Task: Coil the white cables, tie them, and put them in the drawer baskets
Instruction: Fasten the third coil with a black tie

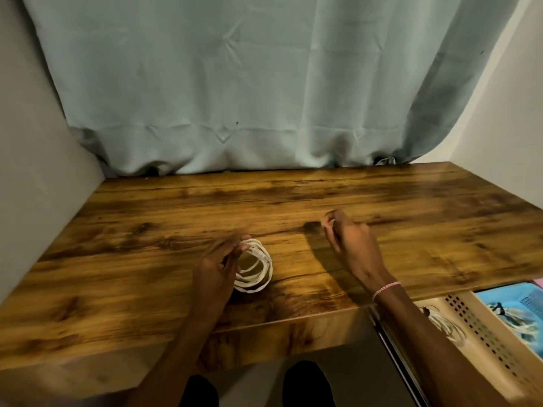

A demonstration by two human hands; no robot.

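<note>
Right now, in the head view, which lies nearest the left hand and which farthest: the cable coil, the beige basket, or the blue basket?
1. Cable coil: in the left hand.
2. Beige basket: lower right, in the drawer.
3. Blue basket: far right, past the beige one.

Bare forearms; pink beaded bracelet (385, 289) on right wrist.

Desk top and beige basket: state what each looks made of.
Desk top: wood or wood-look laminate, going by the brown grain, dark knots and soft sheen; which one is unclear. Beige basket: likely moulded plastic, matte, with regular rows of punched slots.
</note>
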